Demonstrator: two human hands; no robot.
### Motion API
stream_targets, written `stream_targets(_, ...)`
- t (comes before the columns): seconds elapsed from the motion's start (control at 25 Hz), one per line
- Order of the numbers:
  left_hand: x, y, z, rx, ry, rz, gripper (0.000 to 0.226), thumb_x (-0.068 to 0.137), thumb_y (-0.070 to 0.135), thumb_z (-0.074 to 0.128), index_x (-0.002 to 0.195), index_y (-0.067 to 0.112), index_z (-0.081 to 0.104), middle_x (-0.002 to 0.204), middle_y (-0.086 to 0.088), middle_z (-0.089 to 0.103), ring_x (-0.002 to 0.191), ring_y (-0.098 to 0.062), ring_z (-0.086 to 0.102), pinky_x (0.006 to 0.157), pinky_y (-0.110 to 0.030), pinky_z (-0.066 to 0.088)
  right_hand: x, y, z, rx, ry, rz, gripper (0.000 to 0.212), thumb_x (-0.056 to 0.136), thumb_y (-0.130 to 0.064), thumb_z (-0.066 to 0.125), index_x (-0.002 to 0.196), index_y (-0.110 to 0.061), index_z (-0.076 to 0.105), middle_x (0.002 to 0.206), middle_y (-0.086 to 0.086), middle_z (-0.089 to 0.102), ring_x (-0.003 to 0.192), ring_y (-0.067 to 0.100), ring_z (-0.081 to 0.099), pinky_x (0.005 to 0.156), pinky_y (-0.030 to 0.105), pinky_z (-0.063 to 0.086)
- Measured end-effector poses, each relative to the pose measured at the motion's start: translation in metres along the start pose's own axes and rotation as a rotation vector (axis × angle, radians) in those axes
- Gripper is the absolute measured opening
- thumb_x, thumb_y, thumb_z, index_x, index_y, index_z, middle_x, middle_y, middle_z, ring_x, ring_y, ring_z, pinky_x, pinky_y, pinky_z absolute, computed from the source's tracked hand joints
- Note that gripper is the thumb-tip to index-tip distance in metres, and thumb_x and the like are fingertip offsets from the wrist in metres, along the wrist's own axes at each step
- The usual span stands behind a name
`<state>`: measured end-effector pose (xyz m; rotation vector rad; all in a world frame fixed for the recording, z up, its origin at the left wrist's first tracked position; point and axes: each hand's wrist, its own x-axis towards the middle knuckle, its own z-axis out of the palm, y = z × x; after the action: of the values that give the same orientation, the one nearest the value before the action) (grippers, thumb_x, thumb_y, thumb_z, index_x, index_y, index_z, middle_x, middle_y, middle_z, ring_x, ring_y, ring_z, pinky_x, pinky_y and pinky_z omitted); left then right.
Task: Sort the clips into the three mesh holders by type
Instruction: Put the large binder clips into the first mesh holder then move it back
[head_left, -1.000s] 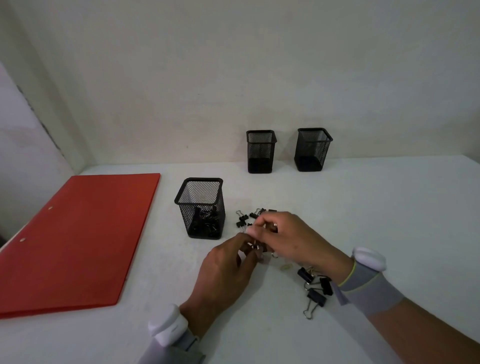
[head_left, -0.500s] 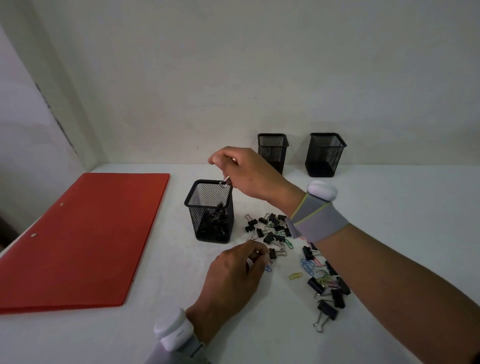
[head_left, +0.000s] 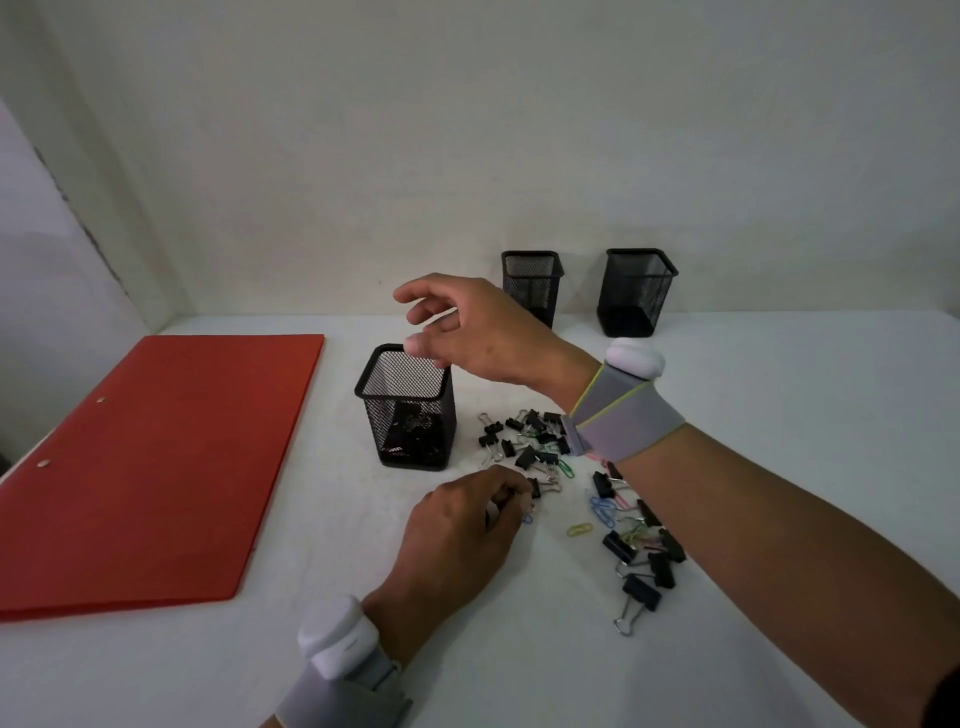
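Head view: right hand (head_left: 467, 332), fingers spread and empty, hovers over the nearest mesh holder (head_left: 408, 408); left hand (head_left: 462, 525) pinches among scattered clips (head_left: 540, 447) on the tabletop (head_left: 779, 467), just right of that holder, nearer the left grip.

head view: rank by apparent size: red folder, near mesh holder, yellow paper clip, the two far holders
1. red folder
2. near mesh holder
3. The two far holders: they look alike, and distance shrinks them, so unranked.
4. yellow paper clip
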<state>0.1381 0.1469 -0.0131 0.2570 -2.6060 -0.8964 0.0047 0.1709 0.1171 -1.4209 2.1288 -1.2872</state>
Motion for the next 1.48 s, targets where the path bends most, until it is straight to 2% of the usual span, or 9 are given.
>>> stream_targets(0.12,-0.003,0.003,-0.001,0.055,0.002,0.042,0.015,0.093,0.039,0.053,0.106,0.038,0.062,0.092,0.019,0.067,0.072,0.000,0.055,0.069,-0.020,0.049,-0.027,0.005,-0.018,0.004,0.020,0.012,0.032,0.085,-0.017,0.071,0.116,-0.018,0.064,0.104,0.004,0.066,0.079,0.019,0.066,0.074,0.033,0.059)
stream_targets(0.28,-0.008,0.018,0.004,0.063,-0.037,0.117,0.019,0.094,0.042,0.052,0.108,0.035,0.062,0.096,0.020,0.063,0.071,0.010,0.050,0.066,-0.008,0.039,-0.089,0.030,-0.050,-0.188,0.026,0.093,0.022,0.089,-0.026,0.067,0.110,-0.024,0.067,0.099,-0.007,0.067,0.084,0.005,0.063,0.068,0.011,0.048)
stream_targets(0.6,-0.022,0.053,0.027,0.148,-0.182,0.348,0.054,0.079,0.076,0.044,0.118,0.041,0.059,0.098,0.015,0.059,0.088,-0.004,0.053,0.070,-0.024,0.046,-0.212,0.080,-0.063,-0.331,-0.051,0.367,0.021,0.086,-0.035,0.069,0.106,-0.041,0.068,0.099,-0.012,0.058,0.079,0.005,0.058,0.074,0.019,0.046)
stream_targets(0.76,-0.021,0.052,0.030,0.168,-0.153,0.343,0.046,0.080,0.072,0.048,0.111,0.039,0.058,0.099,0.017,0.057,0.090,-0.002,0.051,0.070,-0.024,0.046,-0.235,0.083,-0.047,-0.402,-0.009,0.384,0.021,0.088,-0.027,0.068,0.107,-0.034,0.063,0.103,-0.015,0.052,0.076,0.005,0.058,0.069,0.017,0.044)
stream_targets(0.88,-0.021,0.048,0.028,0.068,-0.158,0.305,0.033,0.083,0.062,0.056,0.104,0.037,0.057,0.089,0.020,0.053,0.080,0.007,0.044,0.067,-0.018,0.040,-0.236,0.077,-0.040,-0.404,0.041,0.388,0.018,0.087,-0.020,0.067,0.091,-0.031,0.054,0.084,-0.013,0.055,0.064,0.002,0.051,0.059,0.015,0.040)
stream_targets(0.96,-0.021,0.048,0.026,-0.030,-0.150,0.270,0.020,0.085,0.050,0.062,0.097,0.034,0.059,0.082,0.019,0.053,0.076,0.005,0.047,0.064,-0.017,0.036,-0.234,0.075,-0.036,-0.294,0.101,0.424,0.019,0.088,-0.013,0.062,0.086,-0.028,0.050,0.075,-0.009,0.055,0.056,0.004,0.046,0.054,0.016,0.037)
stream_targets(1.24,-0.030,0.067,0.025,-0.359,0.133,0.163,0.008,0.084,0.030,0.070,0.090,0.024,0.068,0.078,0.014,0.063,0.063,-0.011,0.051,0.057,-0.015,0.041,-0.228,0.058,-0.020,0.727,0.454,0.690,0.021,0.091,0.000,0.040,0.098,-0.005,0.059,0.068,0.017,0.060,0.059,0.029,0.054,0.056,0.036,0.045)
stream_targets(1.36,-0.036,0.082,0.036,-0.396,0.139,0.149,0.009,0.086,0.027,0.070,0.094,0.029,0.070,0.083,0.025,0.065,0.066,-0.003,0.055,0.060,-0.012,0.040,-0.229,0.052,-0.014,1.101,0.393,0.689,0.023,0.097,-0.018,0.043,0.099,-0.003,0.061,0.081,0.018,0.060,0.070,0.030,0.061,0.064,0.042,0.058)
stream_targets(1.48,-0.035,0.081,0.043,-0.324,0.108,0.160,0.017,0.092,0.028,0.062,0.107,0.033,0.066,0.099,0.028,0.062,0.082,0.005,0.054,0.068,-0.006,0.037,-0.230,0.056,-0.016,1.214,0.385,0.707,0.039,0.099,-0.030,0.041,0.107,0.001,0.064,0.089,0.021,0.066,0.075,0.031,0.066,0.064,0.041,0.060)
